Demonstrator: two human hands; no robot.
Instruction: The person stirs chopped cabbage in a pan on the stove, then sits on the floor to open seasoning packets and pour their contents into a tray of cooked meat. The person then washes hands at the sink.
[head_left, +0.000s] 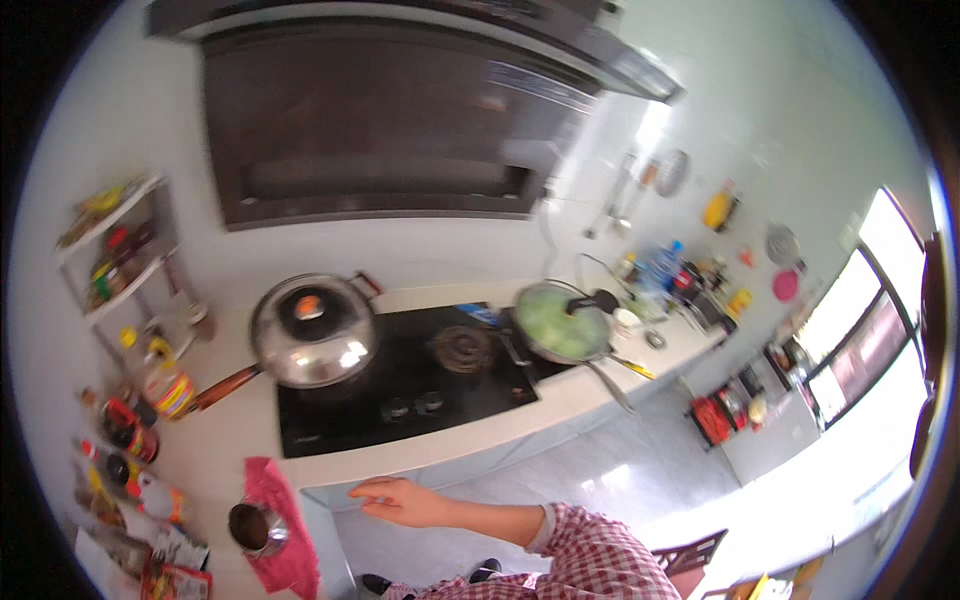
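Note:
My right hand (397, 501) reaches in from the lower right, holding nothing, fingers loosely apart, in front of the counter edge. My left hand is out of view. To the hand's left, a pink cloth (300, 551) lies on the counter, with a metal cup (257, 529) on or beside it. Beyond the hand is a black glass gas cooktop (409, 375). A wok with a domed metal lid (315, 352) covers its left side, its wooden handle (227, 386) pointing left. At the right, a pan with a glass lid (562, 330) shows something green inside.
Bottles, including a cooking oil bottle (169, 390), and packets crowd the counter's left side below a small shelf rack (124, 232). A dark range hood (382, 127) hangs above. Utensils hang on the right wall, and a chair (690, 551) stands behind at lower right.

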